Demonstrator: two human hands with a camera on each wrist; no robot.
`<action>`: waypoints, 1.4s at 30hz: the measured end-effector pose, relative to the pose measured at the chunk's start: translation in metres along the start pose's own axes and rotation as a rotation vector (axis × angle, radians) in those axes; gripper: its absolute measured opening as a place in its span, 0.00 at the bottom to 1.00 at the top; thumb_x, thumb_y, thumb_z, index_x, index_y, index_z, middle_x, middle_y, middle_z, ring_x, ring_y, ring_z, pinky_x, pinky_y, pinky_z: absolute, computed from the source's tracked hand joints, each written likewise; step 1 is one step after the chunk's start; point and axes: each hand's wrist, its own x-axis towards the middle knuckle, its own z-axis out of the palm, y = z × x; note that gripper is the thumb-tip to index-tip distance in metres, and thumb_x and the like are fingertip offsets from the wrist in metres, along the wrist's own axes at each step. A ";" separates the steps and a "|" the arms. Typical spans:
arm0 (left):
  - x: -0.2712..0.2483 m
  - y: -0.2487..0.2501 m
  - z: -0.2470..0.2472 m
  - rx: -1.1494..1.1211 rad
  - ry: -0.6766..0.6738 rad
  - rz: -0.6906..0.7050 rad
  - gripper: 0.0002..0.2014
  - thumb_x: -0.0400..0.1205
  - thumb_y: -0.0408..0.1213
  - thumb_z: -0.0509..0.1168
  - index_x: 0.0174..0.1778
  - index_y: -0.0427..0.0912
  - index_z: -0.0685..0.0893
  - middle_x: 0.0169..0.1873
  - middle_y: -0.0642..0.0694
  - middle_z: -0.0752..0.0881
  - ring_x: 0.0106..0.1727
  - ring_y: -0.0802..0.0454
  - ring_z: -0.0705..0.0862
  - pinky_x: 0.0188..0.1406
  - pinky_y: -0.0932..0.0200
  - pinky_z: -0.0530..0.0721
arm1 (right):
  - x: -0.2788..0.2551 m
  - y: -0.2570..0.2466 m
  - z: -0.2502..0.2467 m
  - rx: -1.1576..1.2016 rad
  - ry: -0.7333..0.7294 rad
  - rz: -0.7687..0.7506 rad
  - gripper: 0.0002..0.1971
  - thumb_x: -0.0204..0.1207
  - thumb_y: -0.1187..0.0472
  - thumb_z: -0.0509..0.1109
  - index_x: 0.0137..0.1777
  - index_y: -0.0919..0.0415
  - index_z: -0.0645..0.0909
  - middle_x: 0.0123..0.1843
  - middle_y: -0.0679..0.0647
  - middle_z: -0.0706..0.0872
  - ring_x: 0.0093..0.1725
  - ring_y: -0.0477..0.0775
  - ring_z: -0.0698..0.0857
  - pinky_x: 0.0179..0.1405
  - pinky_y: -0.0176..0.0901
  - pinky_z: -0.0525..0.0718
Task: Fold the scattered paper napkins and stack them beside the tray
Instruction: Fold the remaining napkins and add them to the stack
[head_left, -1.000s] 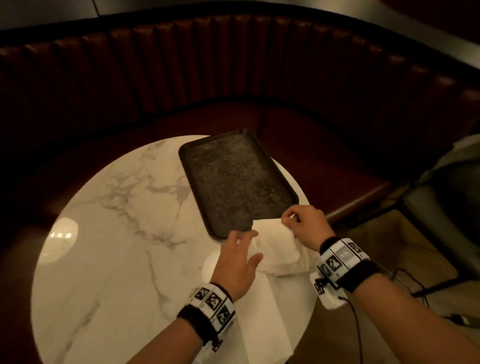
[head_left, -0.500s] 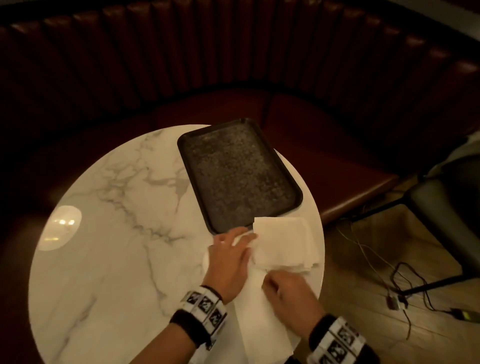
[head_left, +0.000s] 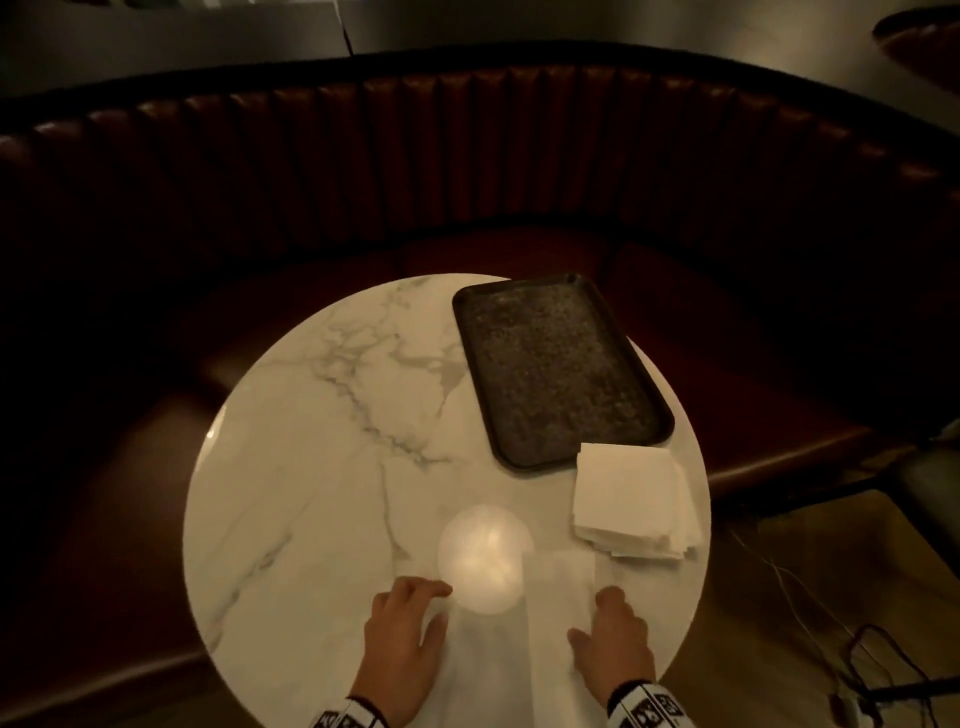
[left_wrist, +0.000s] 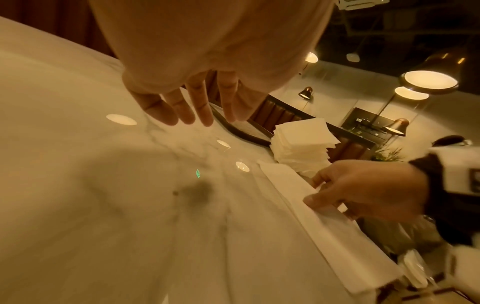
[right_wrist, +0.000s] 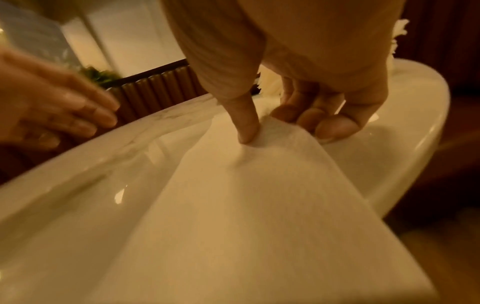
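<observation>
A stack of folded white napkins (head_left: 631, 501) lies on the marble table beside the near right corner of the dark tray (head_left: 561, 369). A loose, unfolded napkin (right_wrist: 259, 205) is spread near the table's front edge between my hands. My right hand (head_left: 592, 616) pinches its far right edge between thumb and fingers (right_wrist: 249, 131), lifting it slightly. My left hand (head_left: 428, 603) is at the napkin's left side, and in the left wrist view its fingers (left_wrist: 187, 111) are straight and hold nothing. In the head view, glare washes out much of the napkin.
The round marble table (head_left: 311, 467) has a bright lamp reflection (head_left: 485, 558) just beyond my hands. A curved, dark red booth seat (head_left: 467, 156) wraps around the far side. To the right, cables (head_left: 831, 623) lie on the floor and a dark chair (head_left: 930, 483) stands beside the table.
Both hands drew back from the folded stack to the table's near edge. The right hand took hold of the loose napkin's edge. The left hand came off the stack.
</observation>
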 end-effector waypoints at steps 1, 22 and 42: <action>-0.006 0.000 0.001 -0.001 -0.035 -0.017 0.22 0.73 0.59 0.50 0.59 0.65 0.80 0.57 0.62 0.76 0.56 0.51 0.76 0.51 0.57 0.73 | -0.002 -0.002 -0.001 -0.012 -0.025 -0.003 0.18 0.75 0.52 0.68 0.61 0.52 0.68 0.64 0.55 0.74 0.67 0.59 0.73 0.65 0.51 0.76; -0.022 0.090 -0.151 -0.989 0.190 0.018 0.19 0.73 0.41 0.75 0.54 0.33 0.85 0.49 0.37 0.92 0.51 0.37 0.91 0.51 0.43 0.90 | -0.112 -0.156 -0.101 0.970 -0.461 -0.638 0.15 0.76 0.66 0.72 0.63 0.61 0.82 0.58 0.58 0.90 0.59 0.62 0.88 0.60 0.63 0.85; -0.026 0.122 -0.197 -0.943 0.252 0.286 0.04 0.74 0.17 0.71 0.39 0.28 0.88 0.36 0.35 0.88 0.39 0.49 0.87 0.38 0.59 0.86 | -0.131 -0.156 -0.152 0.957 -0.306 -0.850 0.19 0.77 0.78 0.65 0.42 0.57 0.92 0.45 0.57 0.93 0.45 0.55 0.91 0.43 0.43 0.88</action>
